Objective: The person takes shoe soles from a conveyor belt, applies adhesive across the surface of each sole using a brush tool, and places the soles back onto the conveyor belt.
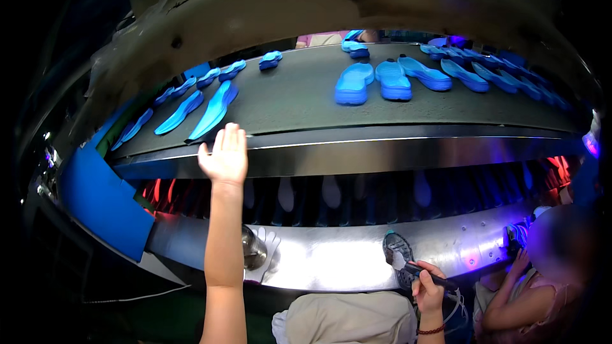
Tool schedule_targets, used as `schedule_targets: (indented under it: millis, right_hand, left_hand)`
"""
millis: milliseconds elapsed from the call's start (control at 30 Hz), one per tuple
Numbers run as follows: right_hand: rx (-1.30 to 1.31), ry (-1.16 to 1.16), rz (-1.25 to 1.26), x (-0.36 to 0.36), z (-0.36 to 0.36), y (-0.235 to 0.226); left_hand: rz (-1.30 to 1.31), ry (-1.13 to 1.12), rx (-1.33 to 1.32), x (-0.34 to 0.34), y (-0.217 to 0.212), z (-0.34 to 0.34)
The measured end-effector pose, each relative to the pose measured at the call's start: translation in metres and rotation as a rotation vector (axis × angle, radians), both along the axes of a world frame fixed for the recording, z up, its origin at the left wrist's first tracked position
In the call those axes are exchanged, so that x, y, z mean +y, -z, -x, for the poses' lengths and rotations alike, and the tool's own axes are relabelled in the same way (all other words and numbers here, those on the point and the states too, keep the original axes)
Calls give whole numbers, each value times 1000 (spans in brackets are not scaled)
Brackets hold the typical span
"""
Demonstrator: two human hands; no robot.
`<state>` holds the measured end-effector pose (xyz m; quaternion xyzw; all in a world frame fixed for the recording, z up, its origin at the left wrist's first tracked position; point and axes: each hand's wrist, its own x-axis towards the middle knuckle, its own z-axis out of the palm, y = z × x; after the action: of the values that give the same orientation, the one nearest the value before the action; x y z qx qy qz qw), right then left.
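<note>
A conveyor [293, 99] lies beyond the outstretched, empty left hand [223, 160]. On the counter [331, 251], a dark sole [403, 246] sits just ahead-left of the right hand [429, 288], apparently being coated; the next move likely calls for even strokes from the brush [414, 269] pinched in that hand.

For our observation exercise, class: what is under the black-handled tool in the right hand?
Under the tool lies a dark shoe sole, on the metal bench. The patch directly beneath the tool's pale tip is covered and cannot be seen.
</note>
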<state>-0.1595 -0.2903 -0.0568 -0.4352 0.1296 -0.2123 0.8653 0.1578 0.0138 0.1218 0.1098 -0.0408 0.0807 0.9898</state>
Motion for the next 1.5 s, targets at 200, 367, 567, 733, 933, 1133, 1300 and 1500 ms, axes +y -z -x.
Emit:
schedule_targets:
  millis: [200,367,567,733,933,1133,1300,1500]
  right_hand:
    - [94,50,8,-12,6,23]
    - [109,65,-23,-15,0,24]
    - [153,75,-8,-22,-3,47]
    - [344,48,0,-19,1,39]
    - [339,51,-102,-22,-17,63]
    - [232,105,-22,-22,-22,72]
    - [220,123,-45,-24,-22,68]
    - [185,130,-85,-25,-16,65]
  left_hand:
    - [-1364,-76,-340,-122,-7,14]
    - [-1866,-566,-516,-174,-9,-32]
    - [-2301,-519,-387,-189,-4,-32]
    - [-2268,-618,-366,-195,3,-26]
    - [-2231,-745,-413,-195,-1,-24]
    - [-2376,-565,-334,-198,-2,-35]
    - [-2465,-449,-283,-203,-4,-36]
    - [-2428,-426,-289,-201,-4,-38]
